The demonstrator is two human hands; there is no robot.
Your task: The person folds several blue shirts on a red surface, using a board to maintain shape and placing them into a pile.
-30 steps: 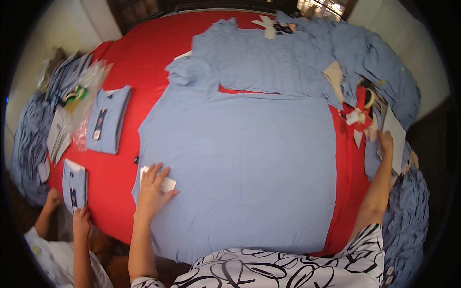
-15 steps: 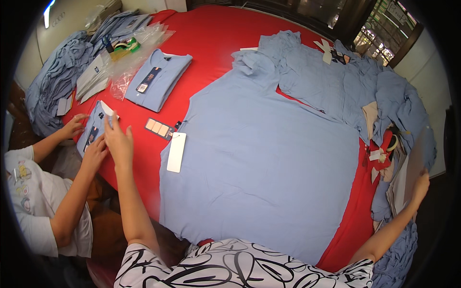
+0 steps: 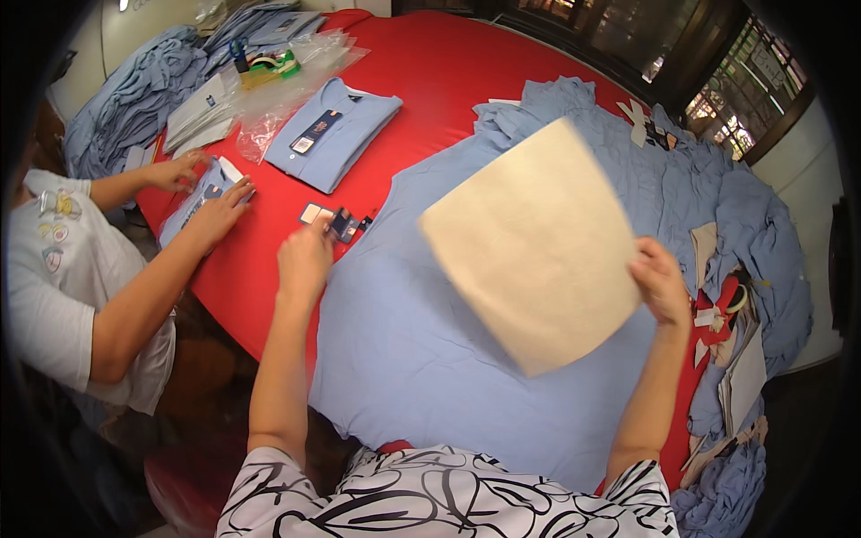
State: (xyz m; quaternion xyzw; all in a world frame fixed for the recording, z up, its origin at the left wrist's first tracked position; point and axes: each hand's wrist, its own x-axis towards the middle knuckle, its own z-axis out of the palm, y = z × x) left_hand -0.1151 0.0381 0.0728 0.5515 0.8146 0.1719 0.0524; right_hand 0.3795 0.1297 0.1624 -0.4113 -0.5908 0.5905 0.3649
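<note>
Right hand (image 3: 659,285) grips tilted cardboard sheet (image 3: 535,244).

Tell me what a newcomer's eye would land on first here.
The cream cardboard sheet held up by the right hand over the spread light-blue shirt, against the bright red table. At left, the left hand touches small tags, and a co-worker's hands press a folded shirt.

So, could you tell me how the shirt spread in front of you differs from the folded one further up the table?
The spread shirt lies open and flat, covering much of the red table; the folded shirt is a compact rectangle. The folded shirt carries a hanging tag; the spread shirt shows none. Both are light blue.
</note>
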